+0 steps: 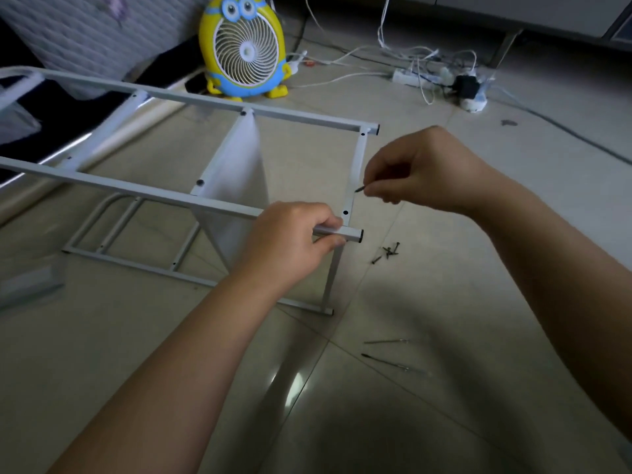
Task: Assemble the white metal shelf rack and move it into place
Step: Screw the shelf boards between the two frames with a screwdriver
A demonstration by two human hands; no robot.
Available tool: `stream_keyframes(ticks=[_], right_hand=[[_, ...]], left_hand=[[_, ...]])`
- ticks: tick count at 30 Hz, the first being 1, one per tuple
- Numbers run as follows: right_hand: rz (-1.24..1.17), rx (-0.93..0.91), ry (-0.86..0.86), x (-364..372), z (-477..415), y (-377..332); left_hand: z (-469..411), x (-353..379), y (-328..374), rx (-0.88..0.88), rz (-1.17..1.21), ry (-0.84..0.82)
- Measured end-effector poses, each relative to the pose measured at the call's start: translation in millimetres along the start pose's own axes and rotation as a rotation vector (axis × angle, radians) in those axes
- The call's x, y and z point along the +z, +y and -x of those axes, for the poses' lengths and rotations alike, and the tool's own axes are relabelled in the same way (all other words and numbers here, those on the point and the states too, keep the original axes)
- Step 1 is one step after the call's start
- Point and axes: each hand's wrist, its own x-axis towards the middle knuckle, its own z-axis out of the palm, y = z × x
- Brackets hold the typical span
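The white metal shelf rack (191,100) lies on its side on the tiled floor, its long rails running from the left toward the middle. My left hand (290,241) grips the end of the near rail (352,234) close to its black end cap. My right hand (420,169) pinches a small dark screw (359,189) just to the right of the end crossbar (354,172), a little above the screw hole (345,212) near the gripped rail. A white shelf panel (236,179) hangs inside the frame.
Several loose dark screws (388,252) lie on the floor right of the rack. Two thin screwdrivers (393,362) rest nearer to me. A yellow cartoon fan (244,49) stands at the back, with a power strip and tangled cables (441,78) to its right. A mattress edge (85,32) is at far left.
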Motion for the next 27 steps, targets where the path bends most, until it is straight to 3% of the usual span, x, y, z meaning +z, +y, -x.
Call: stream_keyframes(ticks=[5,10,19,27], right_hand=[[0.025,-0.042,-0.049,4,2,2],[-0.058,-0.001,0.039,10,8,2],[0.261,-0.266,0.026,22,0,-6],[0.376,-0.286,-0.054,23,-5,-9]], left_hand=[[-2,1,-1,0.050,-0.048,-0.002],[1,6,-7,0.150,-0.114,0.056],[0,6,-7,0.101,-0.089,0.059],[-3,8,-9,0.127,-0.081,0.085]])
